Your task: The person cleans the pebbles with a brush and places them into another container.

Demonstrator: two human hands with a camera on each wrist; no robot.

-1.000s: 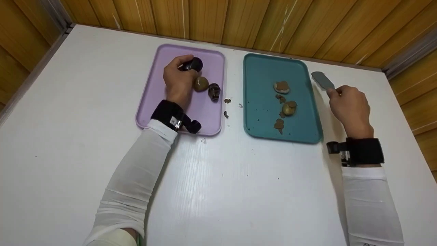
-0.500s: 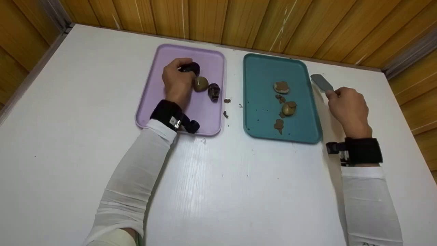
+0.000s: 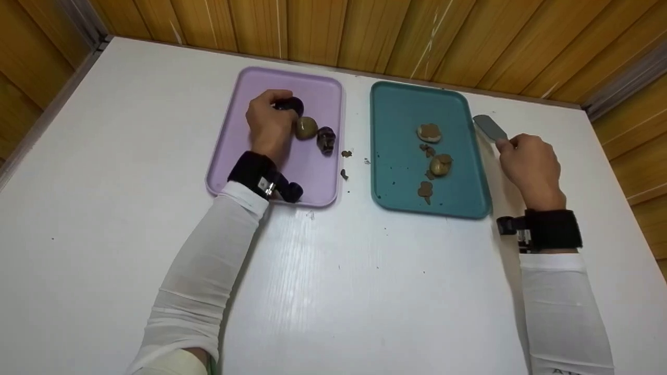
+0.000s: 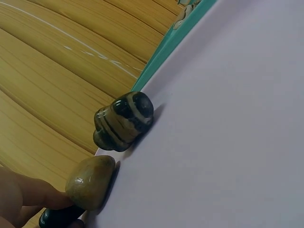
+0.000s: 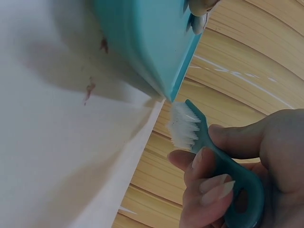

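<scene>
Head view: left hand (image 3: pixel 268 127) curls its fingers round a dark stone (image 3: pixel 291 104) on the purple tray (image 3: pixel 229 156)
Left wrist view: dark stone (image 4: pixel 59 217) lies low at the fingertips, touching a tan stone (image 4: pixel 90 181); a striped stone (image 4: pixel 123 121) sits just beside them, all looking clean
Right hand (image 3: pixel 529 161): closed on the handle of a teal brush (image 5: pixel 223 161), thumb on top, fingers curled beneath, held just beside the far right edge of the teal tray (image 3: pixel 396 198)
Brush bristles (image 5: pixel 184 126): white, pointing toward the tray's rim, apart from it
Teal tray contents: two muddy stones (image 3: pixel 430 133) (image 3: pixel 441 165) and loose brown clods (image 3: pixel 425 189)
Progress, as a judgement: three stones look brushed clean and sorted onto the purple tray; two muddy ones appear left to do
Surface (image 3: pixel 365 291): white, with a few mud crumbs (image 3: pixel 346 153) between the trays
Writing: no brand, label or lettering can be read in any view
</scene>
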